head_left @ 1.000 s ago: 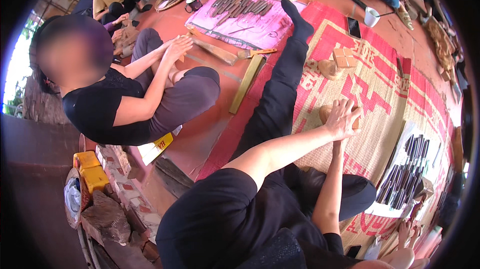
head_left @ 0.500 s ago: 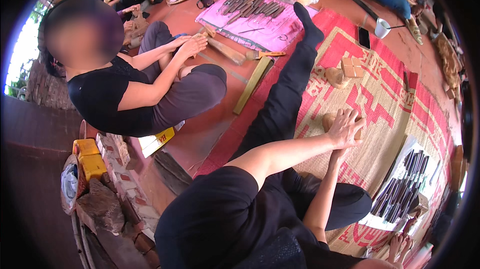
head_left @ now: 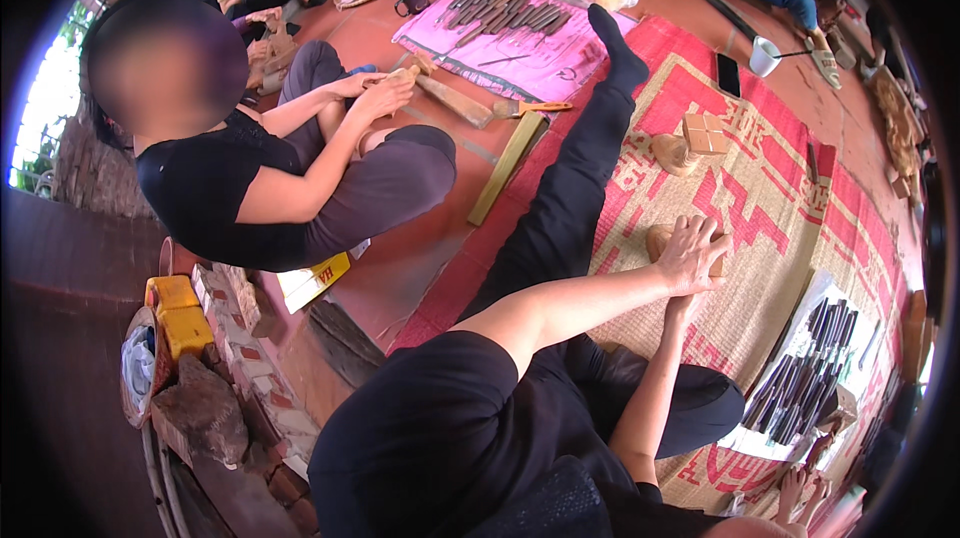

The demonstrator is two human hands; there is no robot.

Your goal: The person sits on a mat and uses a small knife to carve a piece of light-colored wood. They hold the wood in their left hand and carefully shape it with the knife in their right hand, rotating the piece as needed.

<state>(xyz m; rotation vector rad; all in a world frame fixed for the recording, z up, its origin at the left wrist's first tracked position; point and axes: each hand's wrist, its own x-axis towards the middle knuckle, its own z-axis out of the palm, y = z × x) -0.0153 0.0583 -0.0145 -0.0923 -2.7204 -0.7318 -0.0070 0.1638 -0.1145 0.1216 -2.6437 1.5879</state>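
Note:
My left hand is closed over a light brown wooden piece, its fingers bent down around the far and right sides. The piece's rounded left end shows beside the fingers. My right hand comes up under the left one against the same piece; its fingers are mostly hidden, so its grip cannot be made out. Farther off on the mat stands a second wooden carving, a rounded part joined to a block with grooves cut across its top.
A red and straw patterned mat lies under my legs. Dark-handled tools lie in rows on white paper at right; more rest on a pink cloth. A phone, white cup, brush and seated co-worker are nearby.
My hands and the wooden piece have barely moved. The co-worker at left has brought the fingers of one hand in around a wooden piece.

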